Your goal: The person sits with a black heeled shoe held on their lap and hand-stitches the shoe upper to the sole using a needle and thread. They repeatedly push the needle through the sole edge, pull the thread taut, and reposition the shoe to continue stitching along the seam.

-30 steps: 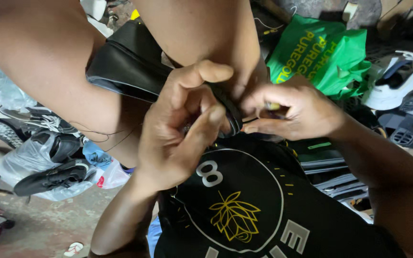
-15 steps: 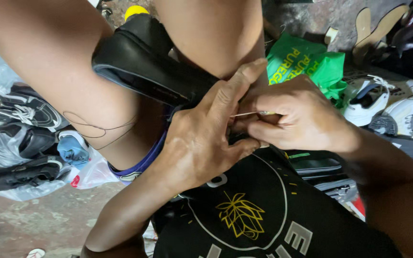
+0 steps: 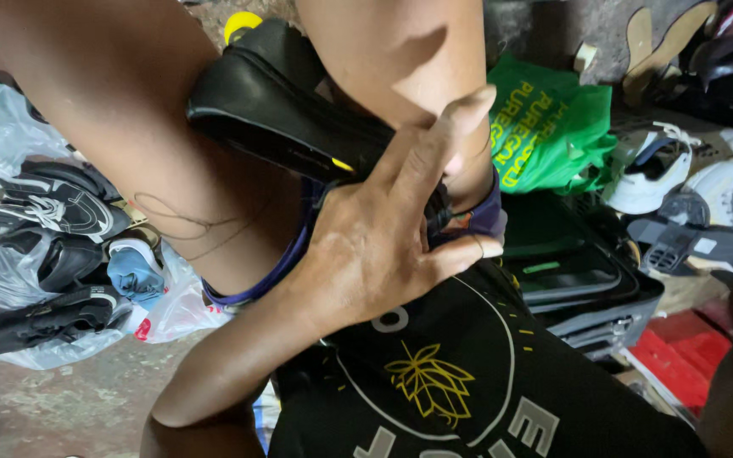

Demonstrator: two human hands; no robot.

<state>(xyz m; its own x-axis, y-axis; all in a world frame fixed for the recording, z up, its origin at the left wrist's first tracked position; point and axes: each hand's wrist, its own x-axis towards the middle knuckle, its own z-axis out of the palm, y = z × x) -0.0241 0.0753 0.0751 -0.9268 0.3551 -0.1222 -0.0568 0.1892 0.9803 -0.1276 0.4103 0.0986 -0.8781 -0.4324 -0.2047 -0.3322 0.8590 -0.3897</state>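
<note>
Seen from above, looking down at a lap. Black, glossy, smooth-soled shoe (image 3: 282, 110) clamped between two bare knees, sole side up and toe pointing toward the top left, apparently wedged there to stay steady and leave the hands free. Small yellow mark visible on the shoe's near edge.

Left hand (image 3: 383, 237) spread flat and wide across the near end of the shoe, palm down, fingers reaching up toward the right knee, pressing rather than gripping; nothing closed inside it. Shoe lying directly under and beyond this hand, touching the palm and fingers.

Right hand out of view; only a dark forearm at the right edge, so impossible to tell what it holds or how it stands.

Thin dark thread (image 3: 188, 225) looping loosely over the left thigh.

Black shirt with a yellow leaf emblem (image 3: 434, 386) filling the lower centre. Crumpled green plastic bag (image 3: 553, 127) just beyond the right knee. Pile of black and white shoes in clear plastic wrap (image 3: 44, 254) on the floor at left; more white shoes (image 3: 689, 170) at right.
</note>
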